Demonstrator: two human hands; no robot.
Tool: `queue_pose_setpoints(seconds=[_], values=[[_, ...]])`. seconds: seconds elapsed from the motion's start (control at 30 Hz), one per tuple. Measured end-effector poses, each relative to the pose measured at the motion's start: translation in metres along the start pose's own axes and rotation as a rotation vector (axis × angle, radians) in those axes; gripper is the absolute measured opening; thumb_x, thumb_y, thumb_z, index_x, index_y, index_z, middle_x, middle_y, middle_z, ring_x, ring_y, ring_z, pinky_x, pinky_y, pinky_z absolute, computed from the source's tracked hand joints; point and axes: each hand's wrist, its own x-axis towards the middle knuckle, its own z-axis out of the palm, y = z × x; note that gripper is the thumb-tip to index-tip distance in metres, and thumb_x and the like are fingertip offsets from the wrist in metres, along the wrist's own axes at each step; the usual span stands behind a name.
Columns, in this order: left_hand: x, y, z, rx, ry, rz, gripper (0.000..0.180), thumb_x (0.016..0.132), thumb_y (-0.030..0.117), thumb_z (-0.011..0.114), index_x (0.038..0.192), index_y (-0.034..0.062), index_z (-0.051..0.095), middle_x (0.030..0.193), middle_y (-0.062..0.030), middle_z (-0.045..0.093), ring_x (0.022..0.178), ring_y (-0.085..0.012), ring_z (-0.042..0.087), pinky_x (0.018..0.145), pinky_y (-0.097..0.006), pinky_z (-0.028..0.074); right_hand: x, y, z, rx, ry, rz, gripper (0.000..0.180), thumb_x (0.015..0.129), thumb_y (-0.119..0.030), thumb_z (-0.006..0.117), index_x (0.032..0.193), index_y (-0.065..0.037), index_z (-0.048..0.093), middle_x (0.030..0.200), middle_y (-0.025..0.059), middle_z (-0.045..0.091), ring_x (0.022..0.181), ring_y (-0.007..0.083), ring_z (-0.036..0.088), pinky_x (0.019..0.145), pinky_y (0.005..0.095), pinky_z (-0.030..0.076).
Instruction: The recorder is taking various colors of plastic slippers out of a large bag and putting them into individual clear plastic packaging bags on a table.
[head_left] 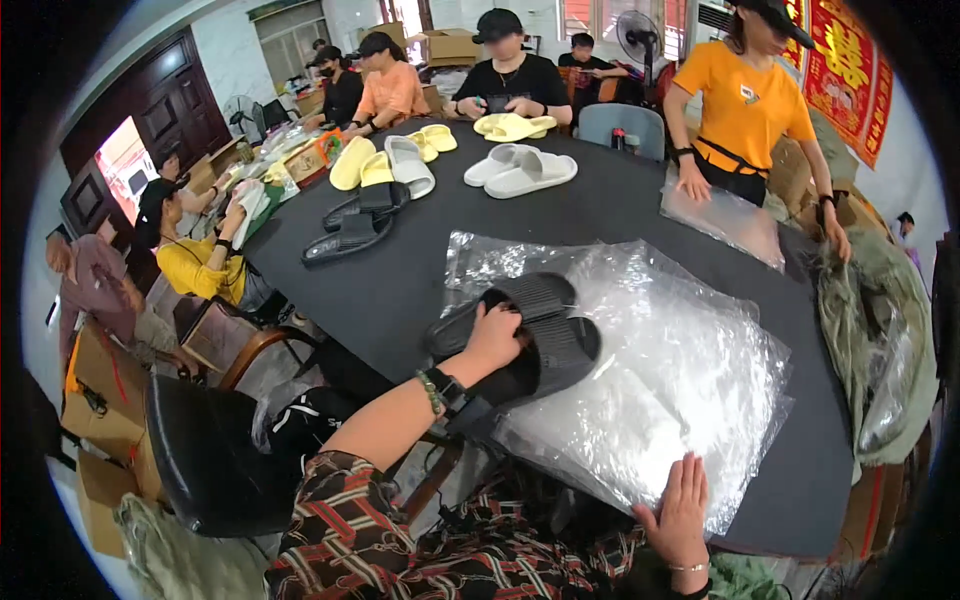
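Observation:
My left hand (493,334) grips a pair of black slide sandals (545,335) lying on the black round table (620,210), close to its near edge. Right beside the sandals lies a stack of clear plastic bags (680,360). My right hand (680,508) rests flat with fingers spread on the near edge of that stack. A beaded bracelet and a dark band sit on my left wrist.
Farther across the table lie another black pair (355,222), white slides (520,170) and yellow slides (362,162). Several people sit around the far side; a person in an orange shirt (745,100) stands at the right over another plastic sheet (725,220). Cardboard boxes (100,400) stand at left.

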Motion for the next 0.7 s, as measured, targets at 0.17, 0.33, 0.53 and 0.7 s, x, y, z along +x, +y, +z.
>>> queue_pose_setpoints(seconds=[0.17,0.33,0.53,0.7], values=[[-0.020,-0.029,-0.009,-0.069,0.040,0.027,0.026,0.075,0.016,0.067,0.097,0.0024,0.068,0.112,-0.0166,0.066,0.118,-0.0357,0.053,0.104,-0.053,0.031,0.001,0.009,-0.034,0.232,-0.070,-0.139,0.088,0.083,-0.040,0.073,0.148,-0.001,0.027,0.155,0.0285,0.019,0.145,0.0474,0.014,0.116,0.0519,0.022],[-0.023,-0.016,-0.020,-0.200,0.018,0.078,0.031,0.074,0.009,0.066,0.105,0.0059,0.069,0.119,-0.0150,0.064,0.124,-0.0359,0.049,0.109,-0.057,0.025,0.052,-0.013,-0.098,0.382,0.223,-0.162,0.051,0.087,-0.022,0.072,0.129,-0.002,0.052,0.124,0.0209,0.060,0.121,0.0379,0.055,0.097,0.0443,0.048],[-0.014,0.001,-0.022,-0.257,-0.050,0.052,0.031,0.074,0.004,0.064,0.105,0.0021,0.067,0.121,-0.0163,0.063,0.127,-0.0385,0.046,0.110,-0.064,0.021,0.121,-0.009,-0.081,0.646,0.084,0.149,0.056,0.092,-0.022,0.065,0.132,0.003,0.035,0.102,0.0244,0.068,0.090,0.0350,0.070,0.073,0.0391,0.057],[-0.021,0.004,-0.031,-0.255,-0.036,0.056,0.030,0.072,0.002,0.064,0.102,0.0001,0.067,0.119,-0.0175,0.063,0.125,-0.0396,0.047,0.110,-0.064,0.021,0.154,-0.027,-0.047,0.695,0.104,0.135,0.059,0.086,-0.012,0.067,0.133,0.003,0.033,0.087,0.0215,0.068,0.081,0.0383,0.067,0.072,0.0427,0.053]])
